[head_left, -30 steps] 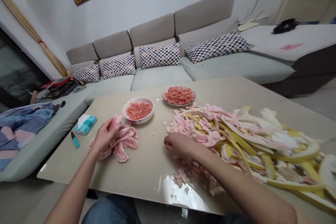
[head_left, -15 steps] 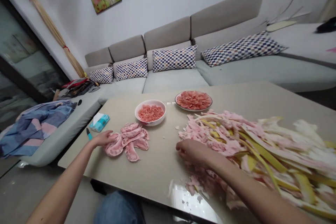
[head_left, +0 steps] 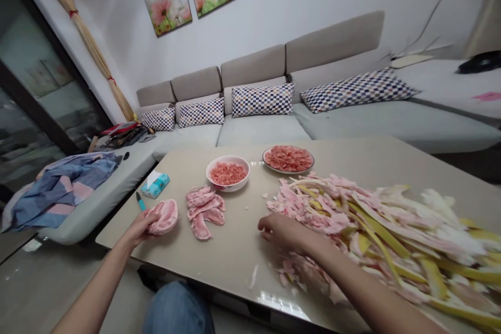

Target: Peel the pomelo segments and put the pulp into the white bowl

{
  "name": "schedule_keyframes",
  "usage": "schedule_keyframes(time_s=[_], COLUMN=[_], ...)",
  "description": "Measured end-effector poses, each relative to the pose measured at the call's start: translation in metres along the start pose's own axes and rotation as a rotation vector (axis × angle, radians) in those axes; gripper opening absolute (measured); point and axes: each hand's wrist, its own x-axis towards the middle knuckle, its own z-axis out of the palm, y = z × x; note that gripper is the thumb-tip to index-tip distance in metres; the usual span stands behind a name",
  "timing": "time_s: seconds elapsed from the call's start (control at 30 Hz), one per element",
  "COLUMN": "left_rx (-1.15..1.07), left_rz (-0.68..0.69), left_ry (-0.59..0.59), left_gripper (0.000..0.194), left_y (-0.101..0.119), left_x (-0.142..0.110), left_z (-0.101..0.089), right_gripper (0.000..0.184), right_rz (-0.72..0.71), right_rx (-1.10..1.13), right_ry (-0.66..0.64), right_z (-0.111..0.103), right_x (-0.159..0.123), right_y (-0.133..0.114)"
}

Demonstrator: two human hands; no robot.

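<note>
Dim, soft light; glare on tabletop [head_left: 219, 261] near front edge; picture margins stretched, soft.

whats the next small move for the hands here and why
Probably bring the right hand over to the pink fruit chunk: only the left hand holds it, while the right is beside the peel heap with no fruit chunk visible in its fingers.

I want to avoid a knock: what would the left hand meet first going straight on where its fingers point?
Most likely the pile of pink fruit segments, with the held fruit piece leading the left hand; height above the table is unclear, so it might pass over.
</note>
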Motion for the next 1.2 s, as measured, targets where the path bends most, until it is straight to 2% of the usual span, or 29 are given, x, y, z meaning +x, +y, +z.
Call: schedule_keyframes(time_s=[0.07, 0.13, 0.23, 0.27, 0.33, 0.37, 0.43, 0.5, 0.53, 0.6, 0.67, 0.7, 0.73, 0.83, 0.93, 1.2], left_rx=[-0.083, -0.146, -0.234, -0.273, -0.306, -0.319, -0.305, -0.255, -0.232, -0.202, -0.184, -0.171, -0.155, -0.095, -0.065, -0.103], left_rz=[0.057, 0.130, 0.260, 0.346, 0.429, 0.456, 0.493, 0.516, 0.513, 0.468, 0.389, 0.361, 0.351, 0.383, 0.360, 0.289], left_ry=[0.026, 0.050, 0.077, 0.094, 0.086, 0.097, 0.117, 0.118, 0.071, -0.127, -0.344, -0.406, -0.432, -0.397, -0.406, -0.581], left_gripper=[0.054, 0.055, 0.057, 0.054, 0.050, 0.048, 0.045, 0.048, 0.053, 0.064, 0.066, 0.063, 0.061, 0.057, 0.059, 0.066], left_y=[0.005, 0.011, 0.020, 0.023, 0.028, 0.031, 0.036, 0.038, 0.038, 0.036, 0.033, 0.031, 0.030, 0.030, 0.032, 0.033], left_x=[-0.018, -0.035, -0.058, -0.066, -0.081, -0.087, -0.095, -0.098, -0.097, -0.092, -0.089, -0.088, -0.087, -0.089, -0.090, -0.082], left_z=[0.007, 0.026, 0.076, 0.096, 0.135, 0.152, 0.178, 0.192, 0.196, 0.199, 0.201, 0.202, 0.204, 0.210, 0.211, 0.188], right_gripper=[0.029, 0.039, 0.060, 0.065, 0.072, 0.069, 0.051, 0.031, 0.026, 0.024, 0.026, 0.027, 0.026, 0.022, 0.021, 0.026], right_rz=[-0.055, -0.103, -0.109, -0.109, -0.080, -0.085, -0.093, -0.082, -0.070, -0.060, -0.042, -0.029, -0.016, -0.007, 0.011, -0.007], right_rx=[0.069, 0.246, 0.642, 0.752, 0.860, 0.850, 0.784, 0.714, 0.691, 0.662, 0.655, 0.659, 0.665, 0.674, 0.678, 0.798], right_ry=[0.023, 0.070, 0.131, 0.161, 0.260, 0.356, 0.506, 0.556, 0.542, 0.479, 0.401, 0.358, 0.318, 0.225, 0.186, 0.152], right_z=[0.000, 0.000, 0.004, 0.005, 0.008, 0.009, 0.010, 0.011, 0.012, 0.016, 0.021, 0.023, 0.025, 0.024, 0.023, 0.030], right_x=[-0.003, -0.009, -0.020, -0.024, -0.028, -0.030, -0.032, -0.034, -0.035, -0.037, -0.040, -0.041, -0.041, -0.042, -0.041, -0.035], right_y=[-0.013, -0.031, -0.059, -0.067, -0.075, -0.076, -0.072, -0.062, -0.056, -0.044, -0.035, -0.031, -0.027, -0.018, -0.015, -0.028])
